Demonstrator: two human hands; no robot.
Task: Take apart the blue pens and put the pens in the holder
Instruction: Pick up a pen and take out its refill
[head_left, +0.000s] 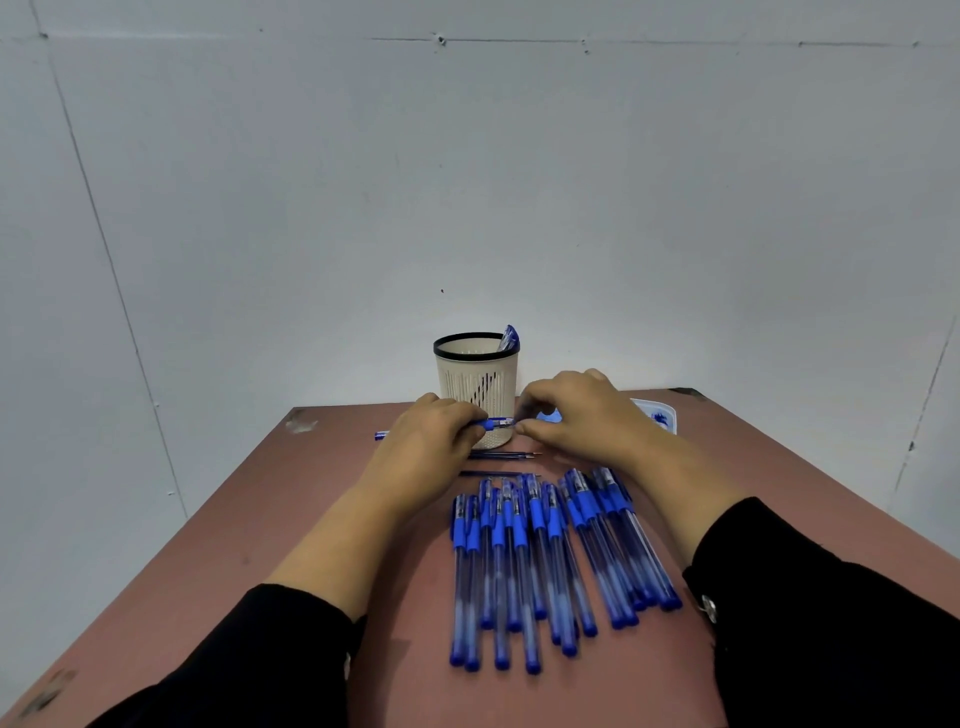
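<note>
A blue pen (496, 423) lies level in the air just in front of the cream pen holder (476, 387). My left hand (431, 439) grips its barrel, and the pen's far end sticks out to the left of that hand. My right hand (576, 415) pinches the pen's tip end. The holder has a black rim, and one blue pen part (509, 338) stands in it. Several capped blue pens (545, 551) lie side by side on the table in front of me. Two thin ink refills (506, 455) lie between the holder and the row of pens.
The brown table (270, 519) stands against a pale wall. A small white and blue tray (660, 415) sits at the back right, partly hidden by my right hand. My black sleeves cover the table's near corners.
</note>
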